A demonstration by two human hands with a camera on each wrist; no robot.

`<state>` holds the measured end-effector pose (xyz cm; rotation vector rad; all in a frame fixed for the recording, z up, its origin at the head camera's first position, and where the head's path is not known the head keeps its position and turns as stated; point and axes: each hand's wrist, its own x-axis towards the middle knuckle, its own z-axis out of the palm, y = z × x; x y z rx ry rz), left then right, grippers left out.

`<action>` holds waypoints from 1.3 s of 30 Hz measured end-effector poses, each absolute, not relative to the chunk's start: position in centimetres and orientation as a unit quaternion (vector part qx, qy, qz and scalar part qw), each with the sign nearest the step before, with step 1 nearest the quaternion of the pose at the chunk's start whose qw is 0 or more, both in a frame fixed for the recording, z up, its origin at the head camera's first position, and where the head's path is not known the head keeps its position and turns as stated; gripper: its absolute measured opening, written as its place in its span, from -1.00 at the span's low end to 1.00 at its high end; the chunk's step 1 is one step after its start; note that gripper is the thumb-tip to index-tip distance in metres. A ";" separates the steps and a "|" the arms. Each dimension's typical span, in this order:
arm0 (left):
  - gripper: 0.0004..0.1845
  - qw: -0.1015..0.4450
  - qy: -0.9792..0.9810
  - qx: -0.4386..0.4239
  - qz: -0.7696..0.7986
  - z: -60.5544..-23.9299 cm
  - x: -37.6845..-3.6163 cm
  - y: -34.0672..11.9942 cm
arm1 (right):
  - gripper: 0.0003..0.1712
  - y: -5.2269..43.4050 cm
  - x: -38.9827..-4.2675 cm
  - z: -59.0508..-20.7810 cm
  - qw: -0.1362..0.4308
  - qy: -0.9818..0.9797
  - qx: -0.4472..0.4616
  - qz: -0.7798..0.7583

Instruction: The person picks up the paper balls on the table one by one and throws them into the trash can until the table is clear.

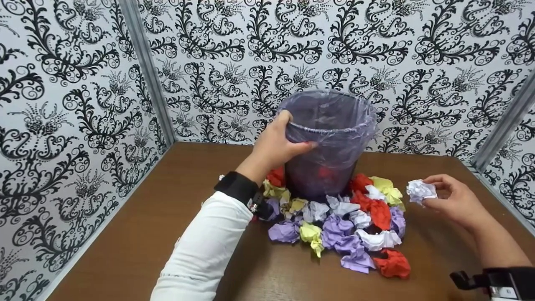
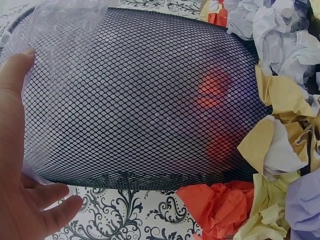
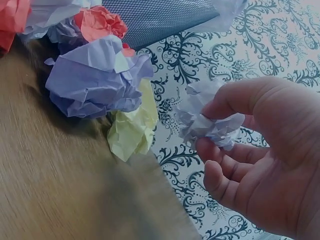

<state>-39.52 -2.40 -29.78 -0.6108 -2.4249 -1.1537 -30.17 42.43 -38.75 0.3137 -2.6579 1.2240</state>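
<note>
A black mesh wastebasket [image 1: 322, 175] with a clear plastic liner [image 1: 351, 142] folded over its rim stands on the table. My left hand [image 1: 276, 140] grips the basket's near left rim, thumb on the outside over the liner; the left wrist view shows this hand [image 2: 30, 150] along the mesh side. Red paper [image 2: 215, 90] shows through the mesh. Out to the right, my right hand [image 1: 453, 200] pinches a crumpled white paper ball [image 1: 420, 191] between thumb and fingers, held above the table and apart from the pile. The right wrist view shows the same paper ball [image 3: 205, 115] at the fingertips.
Crumpled papers lie heaped around the basket's foot: purple [image 1: 336, 230], yellow [image 1: 310, 235], red [image 1: 393, 263] and white [image 1: 378, 240] ones. The brown table [image 1: 175, 209] is bounded by patterned walls [image 1: 217, 62] at the back and sides.
</note>
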 end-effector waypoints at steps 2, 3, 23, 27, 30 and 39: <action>-0.13 0.192 -0.863 -0.218 -0.413 -29.7 -39.5 -2.4 | -0.35 42.4 -30.2 -38.6 0.106 -0.899 0.104 0.412; -0.13 0.190 -0.862 -0.219 -0.415 -29.6 -39.5 -2.4 | -0.35 42.4 -30.2 -38.6 0.110 -0.899 0.104 0.411; -0.13 0.208 -0.870 -0.205 -0.397 -29.7 -39.3 -2.8 | -0.40 40.1 -29.4 -36.0 0.164 -0.866 0.156 0.445; -0.12 0.201 -0.871 -0.206 -0.399 -29.7 -39.3 -2.8 | -0.39 39.4 -28.9 -35.3 0.160 -0.856 0.171 0.461; -0.12 0.197 -0.871 -0.208 -0.399 -29.7 -39.4 -2.8 | -0.38 39.1 -28.5 -34.8 0.158 -0.847 0.179 0.475; -0.13 0.185 -0.869 -0.213 -0.407 -29.5 -39.2 -2.5 | -0.38 38.1 -28.3 -32.8 0.173 -0.849 0.160 0.472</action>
